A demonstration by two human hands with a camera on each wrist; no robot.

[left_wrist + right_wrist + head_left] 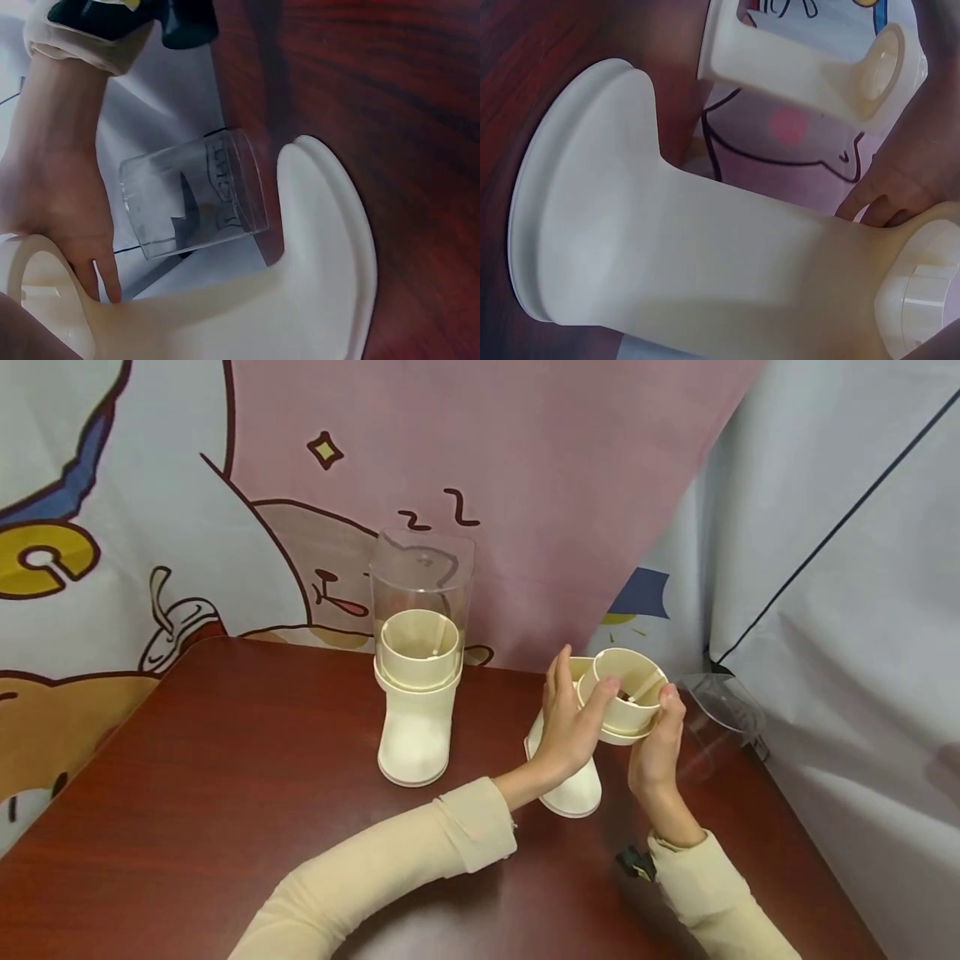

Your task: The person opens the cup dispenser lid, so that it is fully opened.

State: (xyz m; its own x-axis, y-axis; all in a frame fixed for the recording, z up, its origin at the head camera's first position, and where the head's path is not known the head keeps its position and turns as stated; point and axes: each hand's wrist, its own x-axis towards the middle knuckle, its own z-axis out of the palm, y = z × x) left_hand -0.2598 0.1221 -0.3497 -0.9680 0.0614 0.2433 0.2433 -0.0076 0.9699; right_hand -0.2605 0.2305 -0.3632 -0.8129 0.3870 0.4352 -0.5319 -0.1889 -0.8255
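Observation:
Both hands hold a cream boot-shaped stand (573,789) by the round collar (633,720) at its top. My left hand (566,731) lies along the collar's left side with its thumb at the rim. The right hand (656,747) grips the opposite side, thumb also at the rim. In the left wrist view, the right hand's fingers (105,277) reach down against the column. In the right wrist view, the left hand's fingers (874,210) press the column's back. The opening faces up and shows a narrow rib inside.
A similar stand (416,735) is to the left, with a clear tumbler-shaped container (423,564) above its collar. Another clear container (723,714) is at the back right by the grey-white curtain (832,677). The brown tabletop (225,793) meets a printed cloth (540,510) behind.

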